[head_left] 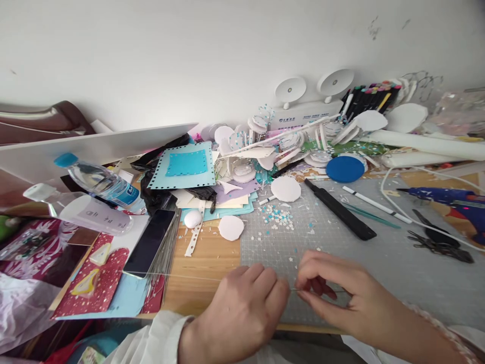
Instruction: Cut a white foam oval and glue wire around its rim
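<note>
A thin pale wire [182, 276] runs level near the front edge of the desk. My left hand [242, 303] is closed in a fist around it, and the wire sticks out past the fist to the left. Just to the right, my right hand [333, 288] pinches the same wire between thumb and forefinger, over the grey cutting mat [379, 268]. A short gap parts the two hands. Beyond them lie small white and blue paper bits [278, 216], a white paper disc [286, 188] and another white disc [231, 228].
A black cutter [341, 210], white pen [375, 203], teal tweezers [373, 216], scissors [435, 230] and a blue glue gun [447, 196] lie right. Left are a phone [151, 242], a bundle of wires [166, 258] and a water bottle [102, 182]. Paper crafts crowd the back.
</note>
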`<state>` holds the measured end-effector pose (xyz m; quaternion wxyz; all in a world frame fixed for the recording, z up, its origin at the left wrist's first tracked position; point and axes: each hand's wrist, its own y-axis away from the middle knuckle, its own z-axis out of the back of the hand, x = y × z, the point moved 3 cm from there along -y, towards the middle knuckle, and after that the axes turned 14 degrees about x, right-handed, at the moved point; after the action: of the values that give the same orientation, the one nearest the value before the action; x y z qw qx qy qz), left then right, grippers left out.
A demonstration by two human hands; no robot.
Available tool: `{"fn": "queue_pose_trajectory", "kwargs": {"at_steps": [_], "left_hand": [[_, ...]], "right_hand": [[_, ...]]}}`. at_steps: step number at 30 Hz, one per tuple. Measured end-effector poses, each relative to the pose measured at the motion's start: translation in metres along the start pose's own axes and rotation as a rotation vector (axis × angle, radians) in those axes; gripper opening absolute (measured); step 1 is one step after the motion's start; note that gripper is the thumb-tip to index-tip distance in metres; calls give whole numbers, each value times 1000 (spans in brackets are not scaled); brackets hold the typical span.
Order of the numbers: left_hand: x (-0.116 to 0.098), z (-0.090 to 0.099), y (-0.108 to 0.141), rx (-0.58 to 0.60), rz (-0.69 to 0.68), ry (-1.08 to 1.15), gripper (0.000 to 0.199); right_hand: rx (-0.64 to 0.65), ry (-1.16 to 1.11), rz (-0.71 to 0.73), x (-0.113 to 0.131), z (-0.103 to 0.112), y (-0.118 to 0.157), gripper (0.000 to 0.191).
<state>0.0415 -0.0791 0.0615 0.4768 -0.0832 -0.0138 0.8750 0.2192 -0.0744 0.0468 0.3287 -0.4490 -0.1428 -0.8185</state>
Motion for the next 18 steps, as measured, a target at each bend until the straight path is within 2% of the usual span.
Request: {"fn": "queue_pose_trajectory", "kwargs": {"at_steps": [8, 15, 18], "left_hand": [[3, 1, 1, 18, 4, 178, 19], [7, 6, 2, 216, 56, 579, 20], [9, 8, 3, 260, 90, 722, 20]], "right_hand": [[29, 17, 27, 3, 1, 0, 14], [-10, 67, 179, 12, 4, 0, 16], [-8, 66, 214, 12, 5, 1, 16]]}}
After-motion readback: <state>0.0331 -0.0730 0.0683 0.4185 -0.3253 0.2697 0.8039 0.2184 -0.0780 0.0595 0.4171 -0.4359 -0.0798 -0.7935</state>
